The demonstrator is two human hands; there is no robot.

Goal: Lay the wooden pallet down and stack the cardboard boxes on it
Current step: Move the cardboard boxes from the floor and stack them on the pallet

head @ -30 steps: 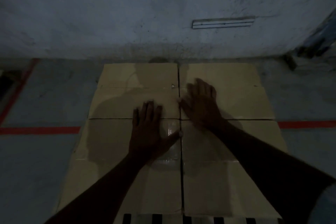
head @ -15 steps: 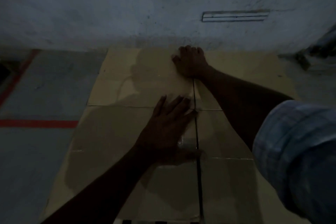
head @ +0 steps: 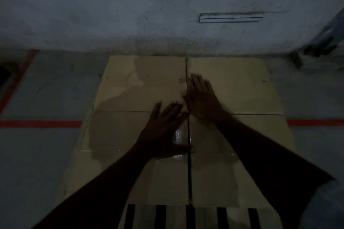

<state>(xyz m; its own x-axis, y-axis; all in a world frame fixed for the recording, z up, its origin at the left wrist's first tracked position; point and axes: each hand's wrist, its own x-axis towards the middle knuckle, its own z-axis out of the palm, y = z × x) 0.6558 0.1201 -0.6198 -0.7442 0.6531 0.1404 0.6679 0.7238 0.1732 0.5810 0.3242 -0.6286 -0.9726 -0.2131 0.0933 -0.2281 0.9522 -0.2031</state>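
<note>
Several tan cardboard boxes lie packed together in a two-by-two block: far left box [head: 143,83], far right box [head: 240,89], near left box [head: 111,145], near right box [head: 214,182]. Slats of the wooden pallet [head: 204,215] show under their near edge. My left hand [head: 163,132] lies flat, fingers spread, on the near left box by the centre seam. Beside it, my right hand [head: 202,98] rests flat on the far right box, just right of the seam. Neither hand holds anything.
A grey concrete wall [head: 130,5] stands right behind the boxes. Red tape lines [head: 41,123] mark the grey floor on both sides. Dim clutter [head: 320,52] sits at the wall's right corner. The light is poor.
My right hand has pulled back from the far edge of the boxes to their middle, beside my left hand. The left hand has stayed in place. The view has pulled back.
</note>
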